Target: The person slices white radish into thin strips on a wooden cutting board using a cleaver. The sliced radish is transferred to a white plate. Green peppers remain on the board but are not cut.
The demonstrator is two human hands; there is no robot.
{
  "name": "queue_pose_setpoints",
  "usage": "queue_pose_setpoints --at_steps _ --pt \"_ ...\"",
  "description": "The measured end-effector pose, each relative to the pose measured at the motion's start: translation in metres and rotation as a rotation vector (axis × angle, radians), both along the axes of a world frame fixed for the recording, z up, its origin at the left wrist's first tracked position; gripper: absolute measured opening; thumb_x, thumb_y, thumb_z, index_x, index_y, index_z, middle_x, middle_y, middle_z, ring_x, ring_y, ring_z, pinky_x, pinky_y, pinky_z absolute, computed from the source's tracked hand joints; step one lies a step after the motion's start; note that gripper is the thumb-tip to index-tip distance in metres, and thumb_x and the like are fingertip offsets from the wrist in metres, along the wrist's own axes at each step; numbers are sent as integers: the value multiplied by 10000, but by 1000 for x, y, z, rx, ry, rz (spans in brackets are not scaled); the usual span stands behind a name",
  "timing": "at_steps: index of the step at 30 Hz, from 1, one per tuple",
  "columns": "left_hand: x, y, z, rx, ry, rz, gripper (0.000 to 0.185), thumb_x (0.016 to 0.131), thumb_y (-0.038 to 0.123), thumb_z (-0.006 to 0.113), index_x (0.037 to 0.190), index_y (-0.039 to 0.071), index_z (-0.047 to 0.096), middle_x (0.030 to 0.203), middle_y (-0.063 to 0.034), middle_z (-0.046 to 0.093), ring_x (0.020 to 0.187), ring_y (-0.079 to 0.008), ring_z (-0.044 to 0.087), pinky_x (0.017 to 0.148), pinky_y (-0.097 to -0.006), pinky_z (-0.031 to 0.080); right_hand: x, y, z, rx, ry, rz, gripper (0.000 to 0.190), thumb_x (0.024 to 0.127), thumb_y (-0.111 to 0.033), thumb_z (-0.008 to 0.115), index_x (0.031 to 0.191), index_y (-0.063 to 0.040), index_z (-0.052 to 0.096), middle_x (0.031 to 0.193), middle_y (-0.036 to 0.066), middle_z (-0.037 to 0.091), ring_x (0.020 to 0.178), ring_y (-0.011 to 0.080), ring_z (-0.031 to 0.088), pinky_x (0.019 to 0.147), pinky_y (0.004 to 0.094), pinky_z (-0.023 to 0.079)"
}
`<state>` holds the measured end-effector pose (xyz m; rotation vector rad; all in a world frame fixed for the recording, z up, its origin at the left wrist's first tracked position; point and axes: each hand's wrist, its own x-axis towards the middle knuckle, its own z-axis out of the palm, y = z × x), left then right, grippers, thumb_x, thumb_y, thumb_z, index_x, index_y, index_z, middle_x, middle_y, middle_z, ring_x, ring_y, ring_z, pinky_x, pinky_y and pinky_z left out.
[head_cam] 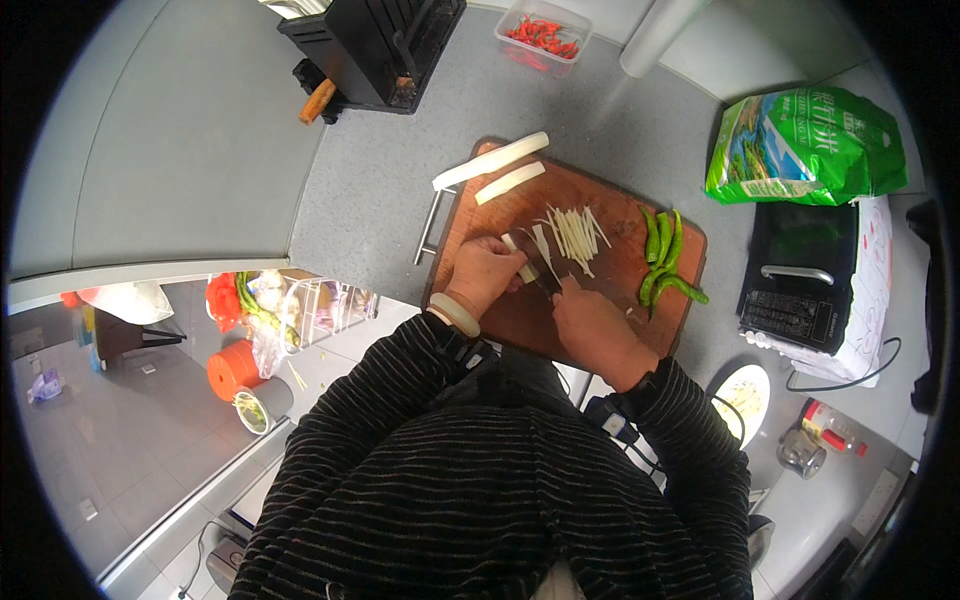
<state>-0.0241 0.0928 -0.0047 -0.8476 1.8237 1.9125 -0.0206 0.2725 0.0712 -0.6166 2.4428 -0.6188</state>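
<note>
On a wooden cutting board, my left hand holds a pale, peeled vegetable piece near the middle. My right hand grips a knife, whose blade lies beside that piece; its handle is mostly hidden by the fingers. A thin pale slice rests at the blade. Just beyond is a pile of pale thin strips. Two longer pale vegetable pieces, one long and one shorter, lie at the board's upper left. Several green chili peppers lie on its right side.
A black knife rack and a plastic box of red chilies stand at the back. To the right are a green bag, a microwave oven, a plate of pale shreds and a glass jar. A metal handle borders the board's left.
</note>
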Motion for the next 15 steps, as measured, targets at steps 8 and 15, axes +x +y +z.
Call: queue_pose_setpoints --at_steps 8,15 --pt "3 -1 -6 -29 61 -37 130 849 89 654 834 -26 596 744 -79 635 604 -161 646 523 -261 542 -4 -17 -14 66 -37 -45 183 909 -152 467 936 29 478 772 283 629 770 449 633 682 533 506" --pt "3 -4 -8 40 58 -21 122 860 82 638 822 -26 597 750 -83 639 614 -167 650 528 -266 541 -1 -12 -16 0 17 -33 175 922 -140 453 932 32 478 773 273 630 767 445 631 674 519 511"
